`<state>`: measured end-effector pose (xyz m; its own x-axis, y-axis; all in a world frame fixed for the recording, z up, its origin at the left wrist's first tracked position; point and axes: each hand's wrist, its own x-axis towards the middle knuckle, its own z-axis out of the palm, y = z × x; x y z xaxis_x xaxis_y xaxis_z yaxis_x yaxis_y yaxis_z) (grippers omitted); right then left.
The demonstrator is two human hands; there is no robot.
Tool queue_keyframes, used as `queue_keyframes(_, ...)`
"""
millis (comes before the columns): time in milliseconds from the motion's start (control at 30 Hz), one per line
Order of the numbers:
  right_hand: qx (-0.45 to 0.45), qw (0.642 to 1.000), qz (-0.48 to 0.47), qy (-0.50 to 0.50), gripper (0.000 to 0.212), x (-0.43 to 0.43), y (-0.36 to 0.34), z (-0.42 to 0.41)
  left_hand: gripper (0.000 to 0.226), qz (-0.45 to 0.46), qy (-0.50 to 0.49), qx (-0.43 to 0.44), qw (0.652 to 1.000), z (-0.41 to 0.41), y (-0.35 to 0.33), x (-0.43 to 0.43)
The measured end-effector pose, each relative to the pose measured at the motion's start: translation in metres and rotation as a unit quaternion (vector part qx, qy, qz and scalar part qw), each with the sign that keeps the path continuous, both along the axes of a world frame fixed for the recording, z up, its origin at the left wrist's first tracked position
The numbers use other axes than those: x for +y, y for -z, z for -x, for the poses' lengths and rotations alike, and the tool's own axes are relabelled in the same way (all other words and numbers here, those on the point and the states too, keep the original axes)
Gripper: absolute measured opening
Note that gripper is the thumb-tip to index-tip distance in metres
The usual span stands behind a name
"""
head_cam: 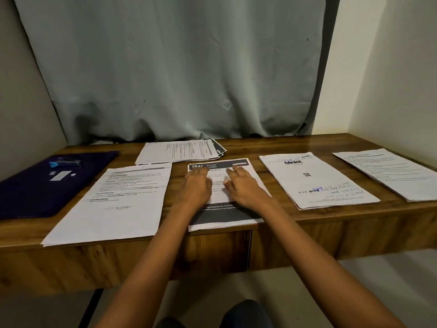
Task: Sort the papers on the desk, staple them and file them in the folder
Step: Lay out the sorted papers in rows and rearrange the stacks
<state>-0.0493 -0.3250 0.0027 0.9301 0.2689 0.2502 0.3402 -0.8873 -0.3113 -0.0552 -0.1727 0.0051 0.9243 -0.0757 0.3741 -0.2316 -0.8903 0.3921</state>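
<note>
pressing: both my hands lie palm down on the middle sheet (238,215), side by side, near each other but apart.
middle sheet: white and printed, with a dark header bar reading "2641 kitchen" just past my fingertips and a dark band with white words under my wrists; its near edge pokes a little over the front of the desk (307,143).
left hand (197,188): flat, fingers straight and loosely spread, pointing away from me; pinching nothing.
right hand (243,188): flat too, fingers straight and slightly fanned toward the header, arm stretched out.
left of my left hand: a white text stack (113,204), just beside the middle sheet.
further left: a dark purple folder (35,188) lying flat, a blue and grey stapler (65,162) on its far part.
beyond my fingertips: a fanned stack (179,151), dark-edged sheets peeking out beneath.
right of my right hand: a blinkit sheet (314,181) with handwriting; well past it, another printed sheet (387,172).
</note>
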Motion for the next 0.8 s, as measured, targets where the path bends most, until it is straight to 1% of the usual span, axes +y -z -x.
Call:
queue_keyframes(67,0.052,0.998,0.028,-0.008,0.055,0.002,0.010,-0.006,0.049,-0.055,0.018,0.094,0.994,-0.012,0.014,0.000)
queue_keyframes(100,0.072,0.997,0.039,-0.007,0.055,0.002,0.015,-0.007,0.052,-0.081,0.015,0.123,0.989,-0.015,0.020,0.000)
queue_keyframes(167,0.084,0.995,0.061,0.003,0.055,0.002,0.024,-0.009,0.056,-0.108,0.001,0.146,0.983,-0.016,0.031,0.002)
queue_keyframes(333,0.089,0.994,0.064,0.024,0.060,-0.004,0.030,-0.016,0.063,-0.126,-0.022,0.147,0.981,-0.018,0.036,0.000)
queue_keyframes(567,0.101,0.985,0.086,0.107,0.064,-0.041,0.029,-0.024,0.065,-0.126,-0.017,0.152,0.980,-0.019,0.036,0.002)
queue_keyframes(700,0.149,0.973,0.134,0.114,0.066,-0.038,0.014,-0.033,0.064,-0.116,-0.016,0.149,0.982,-0.017,0.034,0.001)
queue_keyframes(800,0.131,0.979,0.132,0.086,0.064,-0.032,-0.001,-0.044,0.063,-0.098,-0.020,0.143,0.985,-0.015,0.033,0.000)
